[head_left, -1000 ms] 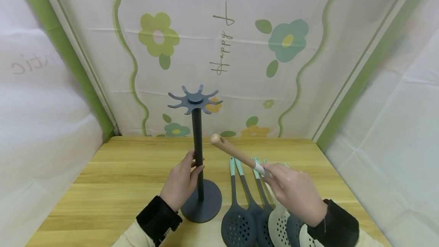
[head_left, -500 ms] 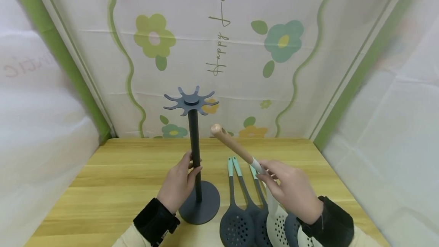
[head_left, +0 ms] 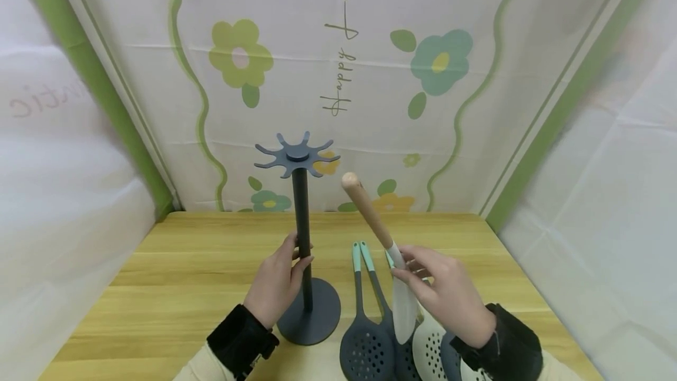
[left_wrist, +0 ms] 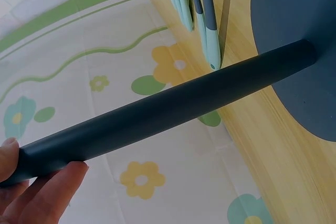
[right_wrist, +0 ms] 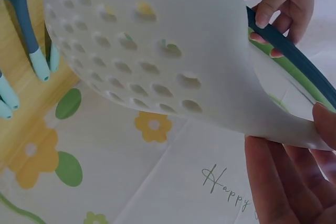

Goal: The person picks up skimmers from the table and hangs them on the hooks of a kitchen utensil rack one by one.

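A dark utensil stand (head_left: 301, 210) with a round base and a star-shaped hook top stands upright on the table. My left hand (head_left: 275, 281) grips its pole below the middle, thumb and fingers on opposite sides. To the right, my right hand (head_left: 449, 293) pinches a white skimmer (head_left: 404, 310) at its neck. Its wooden handle points up and toward the stand, apart from the hooks. In the head view its head hangs edge-on over the other skimmers. The right wrist view shows the perforated white head (right_wrist: 126, 77) close up, above the right fingers (right_wrist: 273, 182).
Several skimmers lie side by side at the table's front right: dark ones (head_left: 367, 348) with mint handles and pale ones (head_left: 431, 343). My right hand partly covers them. Wooden tabletop (head_left: 185, 287) stretches left of the stand. A printed cloth (head_left: 338, 75) hangs behind.
The right hand has turned the white skimmer: its handle end has risen and swung more upright, and its head now shows below the fingers. The left hand stays on the pole.
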Tool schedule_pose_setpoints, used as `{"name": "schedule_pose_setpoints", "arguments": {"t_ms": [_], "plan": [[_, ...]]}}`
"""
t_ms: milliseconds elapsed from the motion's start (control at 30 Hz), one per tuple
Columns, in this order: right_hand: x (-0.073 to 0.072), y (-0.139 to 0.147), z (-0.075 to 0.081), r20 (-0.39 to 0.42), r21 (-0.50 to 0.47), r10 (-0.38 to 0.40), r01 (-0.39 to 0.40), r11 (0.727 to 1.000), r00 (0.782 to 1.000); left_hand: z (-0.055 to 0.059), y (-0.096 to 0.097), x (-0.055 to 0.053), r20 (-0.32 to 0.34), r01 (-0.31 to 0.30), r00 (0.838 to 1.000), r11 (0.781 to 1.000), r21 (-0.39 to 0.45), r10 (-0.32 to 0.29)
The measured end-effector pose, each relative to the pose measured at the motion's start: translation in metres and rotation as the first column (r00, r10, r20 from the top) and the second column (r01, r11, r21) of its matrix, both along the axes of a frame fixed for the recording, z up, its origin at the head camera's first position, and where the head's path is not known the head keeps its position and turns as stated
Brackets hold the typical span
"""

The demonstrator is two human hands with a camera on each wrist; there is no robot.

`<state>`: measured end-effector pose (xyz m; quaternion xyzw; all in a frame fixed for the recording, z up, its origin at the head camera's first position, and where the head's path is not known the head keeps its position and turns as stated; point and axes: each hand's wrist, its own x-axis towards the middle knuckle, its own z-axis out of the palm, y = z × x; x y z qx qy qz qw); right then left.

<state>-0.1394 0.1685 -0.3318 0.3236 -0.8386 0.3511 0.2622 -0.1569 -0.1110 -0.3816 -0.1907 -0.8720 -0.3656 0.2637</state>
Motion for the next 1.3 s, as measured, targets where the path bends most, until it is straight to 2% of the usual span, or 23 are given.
{"name": "schedule_pose_setpoints", "arguments": {"t_ms": [133,233,400,733,1300], "plan": [[0.000,-0.004,0.003,0.071,-0.034,0.017,-0.015,0.999,0.997,-0.001,0.000,0.000,0.002,0.005,1.000,1.000,0.004,-0.005],[0.000,-0.007,0.004,0.095,-0.044,0.019,-0.015,0.999,0.995,-0.001,0.001,-0.001,0.003,0.008,1.000,1.000,0.009,-0.008],[-0.003,-0.010,0.005,0.096,-0.055,0.035,-0.030,0.998,0.995,-0.001,0.001,0.000,0.006,0.011,1.000,1.000,0.015,-0.011],[-0.008,-0.013,0.009,0.135,-0.053,0.050,-0.044,0.998,0.990,-0.002,0.000,-0.002,-0.036,0.015,0.999,1.000,0.016,-0.014],[-0.017,-0.028,0.017,0.122,-0.058,0.054,-0.047,0.997,0.991,-0.004,0.000,-0.003,-0.066,0.005,0.998,1.000,0.001,-0.005]]}}
